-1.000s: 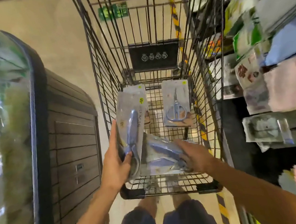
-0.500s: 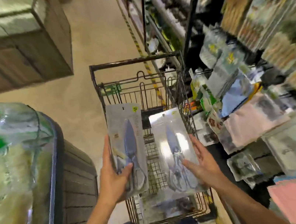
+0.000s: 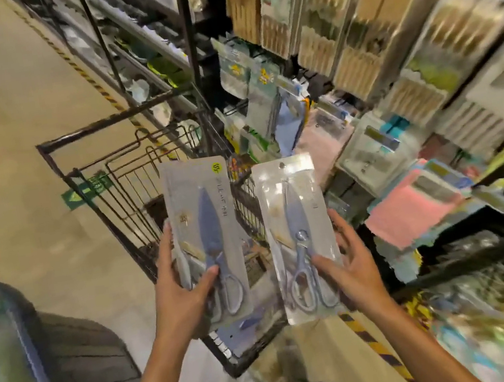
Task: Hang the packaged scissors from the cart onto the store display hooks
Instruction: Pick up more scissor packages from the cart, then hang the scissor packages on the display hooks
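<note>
Blue scissors, two packs: one gripped in left hand [image 3: 180, 296], one in right hand [image 3: 352, 269], above cart [image 3: 102, 194].

head: single view | faces forward-down | close over hands [image 3: 179, 304] | cart [image 3: 106, 194] beyond

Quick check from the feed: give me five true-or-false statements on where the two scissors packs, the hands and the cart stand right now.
1. Each hand holds one scissors pack. True: the left hand grips the left scissors pack, the right hand the right scissors pack.
2. Both packs already hang on display hooks. False: both are in the hands, above the cart.
3. The scissors blades point up, handles down. True.
4. The display shelves stand on the person's left. False: they are on the right.
5. The right pack has a hang hole at its top. True.
</note>
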A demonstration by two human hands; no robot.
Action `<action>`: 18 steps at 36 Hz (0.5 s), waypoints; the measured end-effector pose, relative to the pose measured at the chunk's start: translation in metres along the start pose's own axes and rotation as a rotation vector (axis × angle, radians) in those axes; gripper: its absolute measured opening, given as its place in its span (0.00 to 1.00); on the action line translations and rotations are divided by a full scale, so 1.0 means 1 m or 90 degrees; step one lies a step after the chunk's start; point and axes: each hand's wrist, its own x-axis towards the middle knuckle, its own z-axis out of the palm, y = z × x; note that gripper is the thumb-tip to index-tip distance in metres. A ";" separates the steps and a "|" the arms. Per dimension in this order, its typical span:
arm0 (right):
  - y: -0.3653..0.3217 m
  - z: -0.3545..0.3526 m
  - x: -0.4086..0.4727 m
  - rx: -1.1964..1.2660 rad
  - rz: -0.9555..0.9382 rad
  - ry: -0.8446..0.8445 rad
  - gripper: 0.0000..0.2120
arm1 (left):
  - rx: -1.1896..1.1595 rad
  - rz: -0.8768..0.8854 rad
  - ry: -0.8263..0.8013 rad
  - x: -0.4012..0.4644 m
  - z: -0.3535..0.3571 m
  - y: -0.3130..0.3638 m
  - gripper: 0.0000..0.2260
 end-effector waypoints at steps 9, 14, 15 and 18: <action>-0.002 -0.079 -0.081 0.015 -0.021 0.193 0.36 | -0.001 0.086 -0.179 -0.026 0.076 0.050 0.45; 0.004 -0.140 -0.141 0.018 -0.052 0.296 0.36 | -0.031 0.143 -0.261 -0.058 0.141 0.085 0.43; 0.005 -0.153 -0.156 0.020 -0.061 0.311 0.36 | -0.038 0.154 -0.284 -0.066 0.155 0.091 0.43; 0.009 -0.194 -0.201 0.035 -0.071 0.361 0.36 | -0.063 0.199 -0.349 -0.101 0.197 0.112 0.42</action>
